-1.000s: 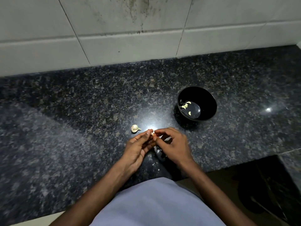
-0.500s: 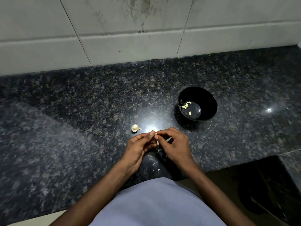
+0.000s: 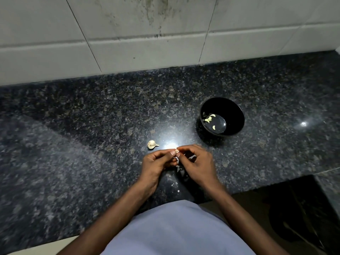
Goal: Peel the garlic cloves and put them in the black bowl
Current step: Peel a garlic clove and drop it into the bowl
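Observation:
My left hand (image 3: 156,163) and my right hand (image 3: 197,163) meet just above the dark granite counter (image 3: 73,144), fingertips pinched together on one small garlic clove (image 3: 177,150). Most of that clove is hidden by my fingers. An unpeeled piece of garlic (image 3: 152,144) lies on the counter just left of my hands. The black bowl (image 3: 237,115) stands up and to the right of my hands, holding several pale peeled cloves (image 3: 208,118).
Bits of papery garlic skin (image 3: 179,169) lie on the counter under and below my hands. A white tiled wall (image 3: 165,34) runs behind the counter. The counter's front edge steps down at lower right to a dark floor area (image 3: 294,208).
My fingers have shifted slightly around the clove; both hands stay in the same spot. The loose garlic piece and the bowl have not moved.

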